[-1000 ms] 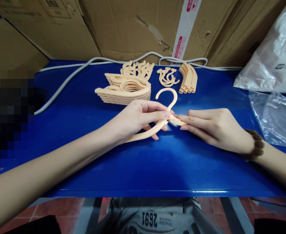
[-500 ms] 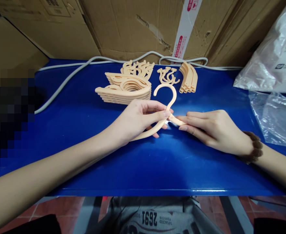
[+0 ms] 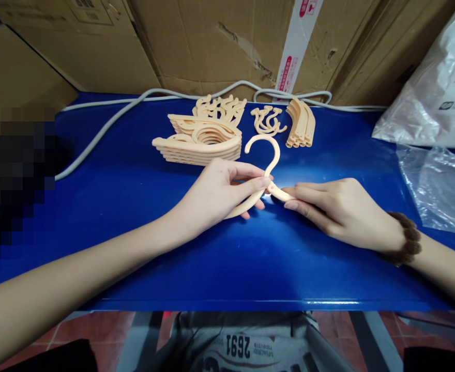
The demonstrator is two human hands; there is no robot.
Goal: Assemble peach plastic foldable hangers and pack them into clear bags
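Note:
A cream plastic clothes hanger [image 3: 275, 155] is held between my two hands above the blue table, its hook curving up and to the left. My left hand [image 3: 223, 194] pinches it just below the hook, thumb on top, and covers part of its left arm. My right hand [image 3: 332, 206], with a brown fuzzy band at the wrist, grips the short right arm between thumb and fingers; the end of that arm is hidden. Behind my left hand lies a stack of cream hanger pieces [image 3: 200, 150].
Farther back on the blue table [image 3: 251, 263] are a pile of curved pieces [image 3: 220, 109], several small hooks [image 3: 267, 121] and a bundle of curved arms [image 3: 300, 124]. A white cable [image 3: 107, 129] runs along cardboard boxes [image 3: 220, 46]. A clear plastic bag [image 3: 433, 98] lies at right.
The right arm of the hanger has shifted slightly at the joint below the hook. My left fingers have moved a little; both hands keep their hold.

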